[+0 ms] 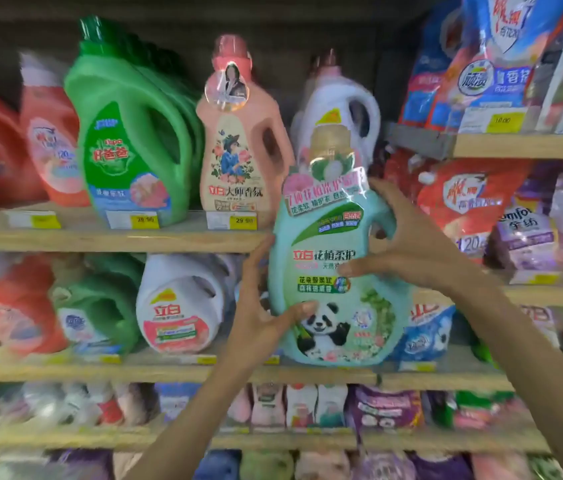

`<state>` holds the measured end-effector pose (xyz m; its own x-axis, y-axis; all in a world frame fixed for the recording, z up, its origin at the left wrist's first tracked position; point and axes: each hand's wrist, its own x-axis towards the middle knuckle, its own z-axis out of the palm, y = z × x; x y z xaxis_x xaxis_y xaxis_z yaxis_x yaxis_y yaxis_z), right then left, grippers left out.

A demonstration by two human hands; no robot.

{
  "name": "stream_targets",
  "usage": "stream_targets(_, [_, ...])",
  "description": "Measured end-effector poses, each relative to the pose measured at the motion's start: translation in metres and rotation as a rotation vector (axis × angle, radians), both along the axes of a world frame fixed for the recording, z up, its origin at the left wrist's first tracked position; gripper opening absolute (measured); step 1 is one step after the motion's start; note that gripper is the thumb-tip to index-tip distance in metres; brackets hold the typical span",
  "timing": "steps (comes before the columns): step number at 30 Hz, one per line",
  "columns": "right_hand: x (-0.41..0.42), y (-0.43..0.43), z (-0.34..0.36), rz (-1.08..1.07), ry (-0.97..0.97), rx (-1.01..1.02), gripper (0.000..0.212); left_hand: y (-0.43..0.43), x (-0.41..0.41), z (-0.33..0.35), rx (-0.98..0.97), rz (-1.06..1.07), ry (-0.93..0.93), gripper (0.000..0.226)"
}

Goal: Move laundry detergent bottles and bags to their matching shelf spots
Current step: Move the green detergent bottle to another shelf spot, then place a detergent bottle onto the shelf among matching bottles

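Observation:
A mint-green detergent bottle [332, 258] with a panda on its label and a gold cap is held upright in front of the shelves, at centre. My left hand [266, 306] grips its lower left side, thumb across the panda label. My right hand [401, 244] holds the handle side, thumb pressed on the front label. Behind it on the upper shelf [100, 233] stand a pink bottle [238, 140], a green bottle [131, 133] and a white bottle [339, 109].
Red bottles [48, 133] fill the upper shelf's left end. On the middle shelf [169, 370] lie a white bottle [183, 306] and green and red ones. Detergent bags [467, 199] crowd the right-hand shelves. Small pouches [307, 407] line the lower shelves.

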<state>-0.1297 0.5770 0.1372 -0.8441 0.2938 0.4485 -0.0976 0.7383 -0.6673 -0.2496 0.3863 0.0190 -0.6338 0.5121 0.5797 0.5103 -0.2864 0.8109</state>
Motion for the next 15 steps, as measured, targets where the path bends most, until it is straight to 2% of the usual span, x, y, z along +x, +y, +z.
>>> stream_targets(8, [0.029, -0.057, -0.081, -0.090, -0.196, -0.034, 0.122, -0.063, 0.037, -0.074, -0.106, -0.099, -0.255, 0.092])
stream_targets(15, [0.049, -0.091, -0.154, -0.150, -0.322, -0.134, 0.127, -0.108, 0.057, -0.132, -0.208, -0.082, -0.313, 0.095])
